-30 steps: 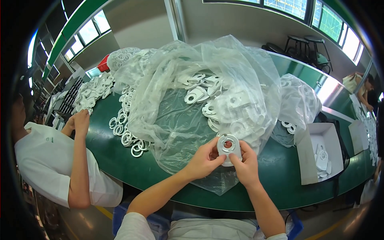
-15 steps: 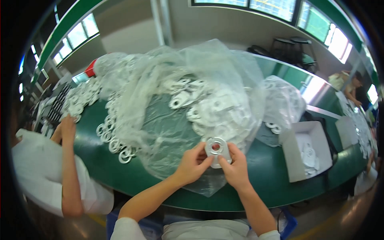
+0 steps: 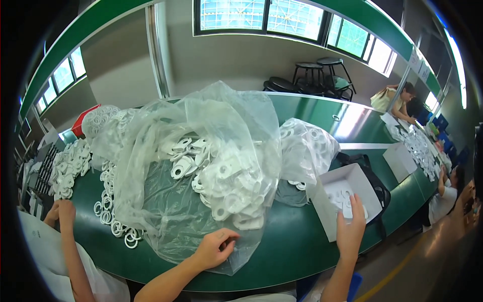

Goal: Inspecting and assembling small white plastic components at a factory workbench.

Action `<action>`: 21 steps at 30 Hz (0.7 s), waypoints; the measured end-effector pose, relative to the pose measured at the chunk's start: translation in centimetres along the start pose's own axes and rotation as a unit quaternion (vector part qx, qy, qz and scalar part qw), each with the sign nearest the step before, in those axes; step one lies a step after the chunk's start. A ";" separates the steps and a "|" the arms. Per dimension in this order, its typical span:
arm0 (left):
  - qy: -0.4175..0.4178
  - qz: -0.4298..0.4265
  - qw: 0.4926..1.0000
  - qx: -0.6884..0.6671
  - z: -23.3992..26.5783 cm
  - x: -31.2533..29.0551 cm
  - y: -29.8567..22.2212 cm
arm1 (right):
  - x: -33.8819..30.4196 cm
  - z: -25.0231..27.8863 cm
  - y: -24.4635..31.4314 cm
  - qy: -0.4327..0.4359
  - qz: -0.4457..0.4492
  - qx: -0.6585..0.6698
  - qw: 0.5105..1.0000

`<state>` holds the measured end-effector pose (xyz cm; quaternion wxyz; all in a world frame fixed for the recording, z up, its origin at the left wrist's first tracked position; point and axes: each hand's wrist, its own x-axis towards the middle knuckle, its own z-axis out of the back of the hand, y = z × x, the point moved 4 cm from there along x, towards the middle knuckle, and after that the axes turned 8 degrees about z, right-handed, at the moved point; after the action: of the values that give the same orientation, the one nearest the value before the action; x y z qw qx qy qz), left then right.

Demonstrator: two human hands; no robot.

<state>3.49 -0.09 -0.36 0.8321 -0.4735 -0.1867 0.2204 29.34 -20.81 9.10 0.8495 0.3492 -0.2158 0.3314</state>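
Note:
My left hand (image 3: 217, 247) rests over the near edge of a large clear plastic bag (image 3: 163, 221). Its fingers are loosely curled, and I see nothing in them. White flat parts (image 3: 226, 176), each with a round hole, lie heaped in the bag's mouth. On the right, my right hand (image 3: 350, 232) reaches into an open white box (image 3: 322, 214). Its fingers are stretched up and its thumb stands apart. A white plate (image 3: 347, 207) shows between thumb and fingers, among others lying in the box; it does not look gripped.
White rings (image 3: 116, 227) and a pile of white parts (image 3: 70, 166) lie left, near a co-worker's hands (image 3: 63, 212). A second filled bag (image 3: 308, 148) stands behind the box, a black bag (image 3: 378, 186) beside it. Farther right are another white box (image 3: 400, 162) and other people.
The holed white plate that both hands held has left my left hand. My right hand has moved right into the box. The view has turned to the right.

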 end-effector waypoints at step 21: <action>0.031 -0.108 0.992 0.061 0.0 0.2 1.4 | -36.0 -2.4 -13.7 0.401 -0.241 0.173 0.867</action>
<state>3.42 0.67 -1.60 0.8838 -0.4057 -0.1965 0.1255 14.65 -41.27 -20.17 0.8425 0.3686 0.2948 0.2597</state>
